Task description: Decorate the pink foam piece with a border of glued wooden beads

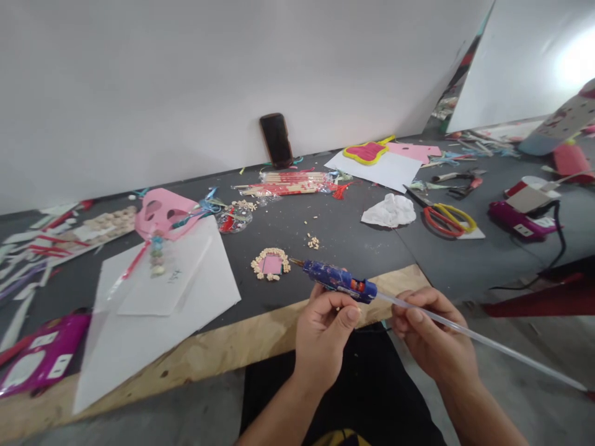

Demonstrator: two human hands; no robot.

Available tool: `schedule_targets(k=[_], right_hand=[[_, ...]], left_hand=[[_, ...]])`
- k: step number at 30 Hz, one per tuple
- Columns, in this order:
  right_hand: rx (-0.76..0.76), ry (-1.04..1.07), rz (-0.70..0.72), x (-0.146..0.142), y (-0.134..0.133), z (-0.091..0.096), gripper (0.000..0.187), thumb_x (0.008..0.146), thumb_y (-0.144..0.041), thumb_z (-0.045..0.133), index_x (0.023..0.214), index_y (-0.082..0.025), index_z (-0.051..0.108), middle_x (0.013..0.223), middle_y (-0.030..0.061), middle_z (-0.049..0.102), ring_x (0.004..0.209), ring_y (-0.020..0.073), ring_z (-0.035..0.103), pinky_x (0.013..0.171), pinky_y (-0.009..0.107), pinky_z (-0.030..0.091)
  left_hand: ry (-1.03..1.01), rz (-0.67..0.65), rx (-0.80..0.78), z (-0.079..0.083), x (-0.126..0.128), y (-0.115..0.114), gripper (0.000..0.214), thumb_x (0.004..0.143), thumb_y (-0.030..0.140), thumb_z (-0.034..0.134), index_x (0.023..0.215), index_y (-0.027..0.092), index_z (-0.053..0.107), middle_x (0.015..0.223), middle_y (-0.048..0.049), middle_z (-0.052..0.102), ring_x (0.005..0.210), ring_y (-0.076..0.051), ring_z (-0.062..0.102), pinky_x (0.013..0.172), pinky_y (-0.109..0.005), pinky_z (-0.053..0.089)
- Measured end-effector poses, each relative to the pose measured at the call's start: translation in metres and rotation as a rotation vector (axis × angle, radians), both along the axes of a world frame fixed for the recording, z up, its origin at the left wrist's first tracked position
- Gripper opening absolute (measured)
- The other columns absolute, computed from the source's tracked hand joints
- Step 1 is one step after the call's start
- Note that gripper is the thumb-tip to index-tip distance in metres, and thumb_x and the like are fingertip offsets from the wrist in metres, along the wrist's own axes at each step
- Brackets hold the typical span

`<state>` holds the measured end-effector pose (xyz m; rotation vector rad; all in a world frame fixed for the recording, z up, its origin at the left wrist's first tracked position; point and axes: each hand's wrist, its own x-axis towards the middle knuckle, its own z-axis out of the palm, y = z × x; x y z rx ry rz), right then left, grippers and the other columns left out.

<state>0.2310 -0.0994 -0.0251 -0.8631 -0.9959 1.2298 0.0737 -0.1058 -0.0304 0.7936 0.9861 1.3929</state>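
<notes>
My left hand (323,334) is closed around the underside of a blue glue gun (330,277), whose metal nozzle points left over the table. A long clear glue stick (493,337) runs out of the gun's back end. My right hand (432,334) pinches that stick a short way behind the gun. Just left of the nozzle lies a small pink piece (271,264) ringed with pale beige beads. A little pile of loose beige pellets (313,241) sits behind the gun.
White sheets (158,322) and a pink mask (165,210) lie left. A phone (276,139) leans on the back wall. Wrapped sticks (292,183), crumpled tissue (390,210), scissors (449,220), pliers (465,183) and a purple power strip (523,220) are further back and right. The wooden table edge (223,353) is near me.
</notes>
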Motion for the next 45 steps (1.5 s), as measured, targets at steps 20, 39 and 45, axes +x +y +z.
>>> schedule_targets(k=[20,39,45], right_hand=[[0.022,-0.169,-0.027,0.008,-0.005,-0.007,0.006,0.079,-0.018,0.068,0.080,-0.023,0.064,0.070,0.0000,0.065,0.053,0.0114,0.060,0.047,0.024,0.049],[0.244,-0.653,-0.321,-0.005,-0.014,0.011,0.013,0.078,-0.013,0.067,0.085,-0.024,0.066,0.075,0.0004,0.066,0.053,0.0119,0.064,0.050,0.023,0.053],[0.203,-0.640,-0.275,-0.003,-0.012,0.013,0.007,0.078,-0.016,0.067,0.082,-0.022,0.065,0.069,0.0004,0.066,0.051,0.0127,0.063,0.047,0.023,0.052]], left_hand=[[0.217,-0.063,0.045,0.009,-0.002,-0.001,0.016,0.076,0.033,0.070,0.070,0.019,0.069,0.091,-0.0066,0.064,0.087,-0.019,0.058,0.083,-0.029,0.043],[0.145,-0.080,0.034,0.003,0.004,-0.006,0.016,0.078,0.033,0.070,0.070,0.020,0.067,0.081,-0.0038,0.059,0.083,-0.018,0.056,0.082,-0.028,0.042],[0.211,-0.125,0.056,0.005,-0.001,-0.003,0.015,0.079,0.031,0.069,0.070,0.019,0.067,0.085,-0.0047,0.063,0.087,-0.019,0.057,0.084,-0.029,0.042]])
